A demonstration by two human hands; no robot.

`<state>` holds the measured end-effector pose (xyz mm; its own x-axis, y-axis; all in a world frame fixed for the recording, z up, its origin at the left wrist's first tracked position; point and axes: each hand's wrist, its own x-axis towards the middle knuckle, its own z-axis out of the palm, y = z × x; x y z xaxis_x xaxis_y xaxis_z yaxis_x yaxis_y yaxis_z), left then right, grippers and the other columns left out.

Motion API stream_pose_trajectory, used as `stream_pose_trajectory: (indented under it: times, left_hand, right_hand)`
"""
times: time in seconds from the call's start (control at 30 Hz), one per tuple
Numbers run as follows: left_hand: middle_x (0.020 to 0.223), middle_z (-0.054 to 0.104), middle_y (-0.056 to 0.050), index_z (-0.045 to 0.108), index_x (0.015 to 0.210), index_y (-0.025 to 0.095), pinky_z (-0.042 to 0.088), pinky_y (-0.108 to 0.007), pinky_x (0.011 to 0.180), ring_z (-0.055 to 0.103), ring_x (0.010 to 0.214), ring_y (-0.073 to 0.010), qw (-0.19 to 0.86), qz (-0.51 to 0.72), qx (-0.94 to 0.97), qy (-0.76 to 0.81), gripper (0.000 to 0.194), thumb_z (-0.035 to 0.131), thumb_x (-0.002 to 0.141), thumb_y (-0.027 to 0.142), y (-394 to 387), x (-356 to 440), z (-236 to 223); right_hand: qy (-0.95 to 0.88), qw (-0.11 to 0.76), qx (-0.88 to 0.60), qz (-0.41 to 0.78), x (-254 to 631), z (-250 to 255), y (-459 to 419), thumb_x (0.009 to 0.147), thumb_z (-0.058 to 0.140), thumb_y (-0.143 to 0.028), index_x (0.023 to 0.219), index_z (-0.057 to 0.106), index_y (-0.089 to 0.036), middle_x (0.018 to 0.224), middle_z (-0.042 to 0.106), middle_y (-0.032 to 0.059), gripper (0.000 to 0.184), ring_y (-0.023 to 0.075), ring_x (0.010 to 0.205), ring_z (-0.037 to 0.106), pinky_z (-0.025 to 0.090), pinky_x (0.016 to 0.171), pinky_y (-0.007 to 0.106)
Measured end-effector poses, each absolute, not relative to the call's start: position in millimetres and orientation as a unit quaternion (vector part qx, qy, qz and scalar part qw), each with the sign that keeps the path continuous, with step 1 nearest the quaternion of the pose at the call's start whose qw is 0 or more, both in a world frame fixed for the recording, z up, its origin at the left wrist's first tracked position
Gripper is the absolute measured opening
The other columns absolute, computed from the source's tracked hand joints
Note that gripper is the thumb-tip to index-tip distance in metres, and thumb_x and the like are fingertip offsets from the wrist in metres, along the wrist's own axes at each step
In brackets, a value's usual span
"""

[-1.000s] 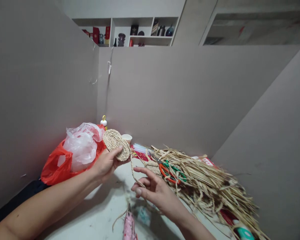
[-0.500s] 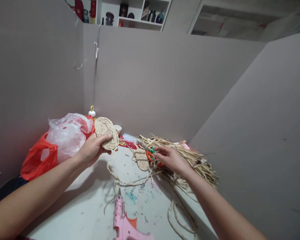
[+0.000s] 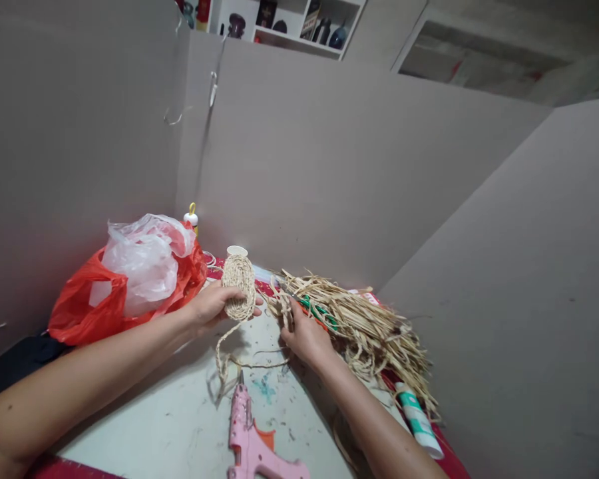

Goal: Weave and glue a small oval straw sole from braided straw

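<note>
My left hand [image 3: 210,307] holds an oval woven straw sole [image 3: 238,276] upright, thumb across its face. From its lower end a braided straw cord [image 3: 219,346] hangs down to the table. Farther right, my right hand [image 3: 308,338] has its fingers closed around a small woven straw slipper [image 3: 280,305], which it partly covers. Scissors [image 3: 324,314] with green and orange handles lie just beyond that hand, against the bundle of dry straw [image 3: 374,326]. A pink glue gun [image 3: 245,426] rests on the table between my forearms, nozzle pointing away.
A red plastic bag [image 3: 87,299] with a clear bag [image 3: 147,266] stands at the left. A white cup [image 3: 237,251] and a yellow-looped bottle [image 3: 192,219] are at the back. At the right lies a green-and-white tube [image 3: 419,419]. Grey partitions [image 3: 299,159] enclose the table [image 3: 180,412].
My right hand let go of the braided cord, reached to the scissors and straw, then closed on the small slipper. My left hand kept the oval sole and turned it more upright.
</note>
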<state>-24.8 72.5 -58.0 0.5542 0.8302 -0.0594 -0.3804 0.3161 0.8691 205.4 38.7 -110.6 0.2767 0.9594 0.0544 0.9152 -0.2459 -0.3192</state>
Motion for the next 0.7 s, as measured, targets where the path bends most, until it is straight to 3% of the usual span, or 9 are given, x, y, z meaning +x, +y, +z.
stream_pose_trajectory:
  times: [0.1,0.2,0.27,0.37,0.4,0.5,0.7]
  left_hand:
    - [0.084,0.074,-0.019,0.061,0.092,0.005,0.057,-0.031,0.062,0.073,0.067,-0.0235,0.781,0.383,0.418,0.262,0.021,0.057,0.071,0.005,78,-22,-71]
    - [0.082,0.074,-0.019,0.058,0.094,0.005,0.057,-0.030,0.057,0.072,0.064,-0.0234,0.788,0.378,0.404,0.269,0.023,0.056,0.072,0.003,81,-21,-77]
    - [0.080,0.074,-0.018,0.056,0.096,0.006,0.056,-0.029,0.054,0.072,0.061,-0.0229,0.790,0.377,0.398,0.274,0.022,0.055,0.074,0.004,81,-20,-79]
    - [0.078,0.074,-0.016,0.055,0.097,0.008,0.055,-0.027,0.052,0.071,0.058,-0.0218,0.794,0.373,0.394,0.276,0.017,0.057,0.079,0.009,79,-18,-83]
    - [0.077,0.074,-0.016,0.055,0.096,0.009,0.055,-0.027,0.052,0.071,0.058,-0.0215,0.795,0.370,0.394,0.276,0.016,0.058,0.081,0.011,79,-18,-84]
    - [0.077,0.074,-0.015,0.057,0.092,0.009,0.054,-0.026,0.052,0.071,0.057,-0.0210,0.798,0.361,0.396,0.277,0.013,0.062,0.081,0.014,78,-15,-92]
    - [0.078,0.074,-0.015,0.058,0.090,0.010,0.054,-0.027,0.053,0.071,0.057,-0.0206,0.807,0.341,0.391,0.283,0.013,0.064,0.080,0.016,78,-12,-109]
  right_hand:
    - [-0.556,0.243,-0.788,0.106,216,-112,37,0.093,0.059,-0.031,0.124,0.055,-0.018,0.121,0.061,0.0090,0.035,0.0243,0.101,0.063,0.052,0.086,0.046]
    - [-0.512,0.363,-0.761,0.162,229,-109,31,0.093,0.059,-0.030,0.119,0.057,-0.017,0.118,0.061,0.0081,0.029,0.0218,0.094,0.064,0.055,0.078,0.041]
    - [-0.488,0.437,-0.724,0.216,236,-103,23,0.094,0.057,-0.031,0.118,0.056,-0.016,0.101,0.065,0.0048,0.029,0.0162,0.074,0.065,0.056,0.062,0.031]
    - [-0.460,0.529,-0.647,0.299,237,-95,7,0.088,0.061,-0.038,0.123,0.048,-0.019,0.068,0.061,-0.0054,0.042,0.0103,0.046,0.055,0.041,0.039,0.019]
    - [-0.452,0.553,-0.619,0.325,235,-92,1,0.084,0.065,-0.041,0.124,0.046,-0.020,0.062,0.059,-0.0072,0.049,0.0107,0.044,0.054,0.038,0.037,0.018]
    - [-0.429,0.602,-0.547,0.392,219,-86,-15,0.072,0.077,-0.041,0.123,0.048,-0.022,0.059,0.063,-0.0061,0.062,0.0141,0.051,0.061,0.044,0.043,0.019]
    - [-0.399,0.652,-0.460,0.452,189,-75,-29,0.063,0.086,-0.033,0.083,0.062,-0.018,0.058,0.065,-0.0036,0.035,0.0118,0.051,0.063,0.046,0.045,0.017]
